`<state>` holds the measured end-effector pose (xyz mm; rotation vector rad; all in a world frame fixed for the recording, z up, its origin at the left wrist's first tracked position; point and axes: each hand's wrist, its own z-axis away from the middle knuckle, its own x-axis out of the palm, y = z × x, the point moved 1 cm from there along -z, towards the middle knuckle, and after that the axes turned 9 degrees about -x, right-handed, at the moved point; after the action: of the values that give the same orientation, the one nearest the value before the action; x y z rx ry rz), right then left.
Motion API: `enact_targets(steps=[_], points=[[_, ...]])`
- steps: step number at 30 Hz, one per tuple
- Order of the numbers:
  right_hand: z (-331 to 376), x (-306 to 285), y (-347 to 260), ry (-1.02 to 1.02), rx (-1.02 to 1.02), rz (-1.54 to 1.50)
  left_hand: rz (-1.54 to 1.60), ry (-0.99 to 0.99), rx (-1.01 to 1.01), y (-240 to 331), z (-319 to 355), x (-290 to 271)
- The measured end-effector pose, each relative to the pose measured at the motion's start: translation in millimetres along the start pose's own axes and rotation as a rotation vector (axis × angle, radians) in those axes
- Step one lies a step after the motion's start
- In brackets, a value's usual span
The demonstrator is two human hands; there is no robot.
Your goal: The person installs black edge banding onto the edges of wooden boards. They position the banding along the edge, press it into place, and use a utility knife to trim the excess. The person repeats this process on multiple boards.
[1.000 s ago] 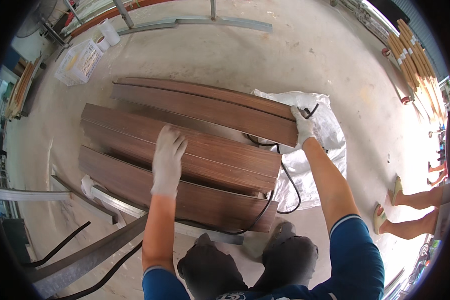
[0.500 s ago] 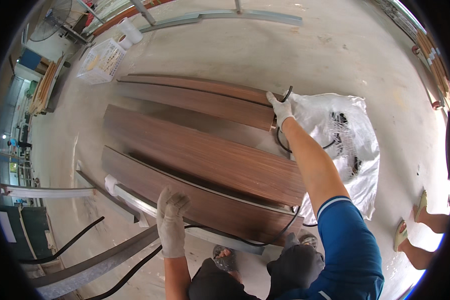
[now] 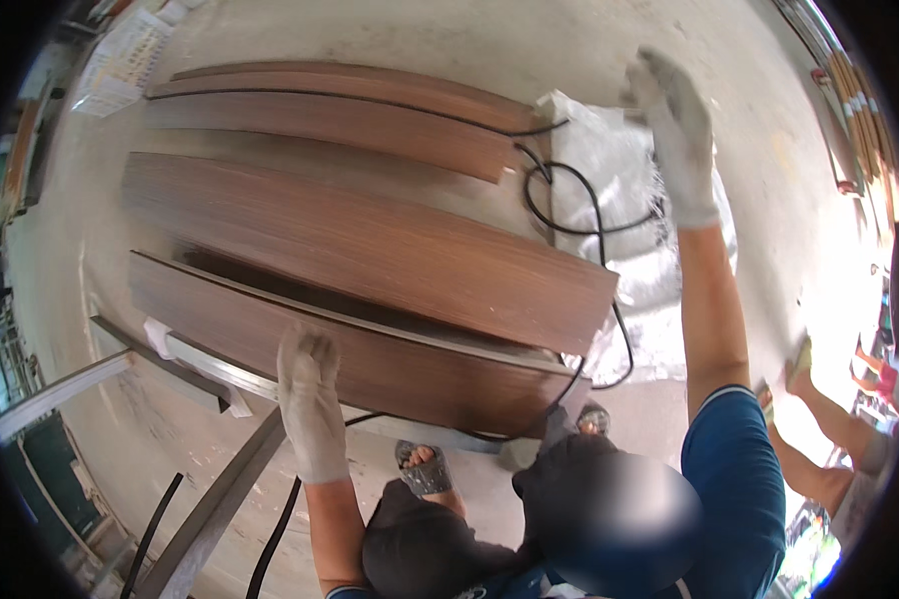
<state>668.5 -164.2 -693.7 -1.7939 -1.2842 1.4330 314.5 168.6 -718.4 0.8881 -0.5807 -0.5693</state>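
1. Left grip (image 3: 313, 404), gloved: fingers bent, nothing visible inside; whether fully closed, cannot tell. Overlaps near brown wood-grain plank (image 3: 400, 364) in view; contact uncertain.
2. Right grip (image 3: 679, 140), gloved and blurred: fingers loosely extended, nothing visibly held. Raised over silver woven sheet (image 3: 641, 250).
3. Near plank: just beyond sandalled foot (image 3: 425, 469), with dark gap before middle plank (image 3: 370, 255). Farther out, beyond bare floor: far plank pair (image 3: 320, 122), thin black cord (image 3: 400, 105) along the seam.
4. Black cord (image 3: 600, 233): loops across itself on the sheet, beside the plank ends.
5. Judged risk: snagging or tightening of the loop, from pulling slack unevenly.
6. Judged risk: stumbling, from stepping into cord near the feet.
7. Judged risk: scuffing of plank faces, from sliding against neighbouring edges or metal beam (image 3: 215, 489).
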Motion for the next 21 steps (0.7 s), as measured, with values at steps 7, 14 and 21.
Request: enact_targets(steps=[7, 14, 21], points=[[161.9, -24.5, 22.3, -0.179, 0.288, 0.239, 0.261, 0.068, -0.200, -21.2, -38.8, 17.0], [60.2, 87.3, 17.1, -0.453, -0.458, 0.729, -0.929, 0.143, 0.617, -30.9, -35.6, 13.9], [11.8, 200.4, 12.7, -0.896, -0.188, 1.095, -0.957, 0.234, 0.570, -30.1, -27.5, -14.4]])
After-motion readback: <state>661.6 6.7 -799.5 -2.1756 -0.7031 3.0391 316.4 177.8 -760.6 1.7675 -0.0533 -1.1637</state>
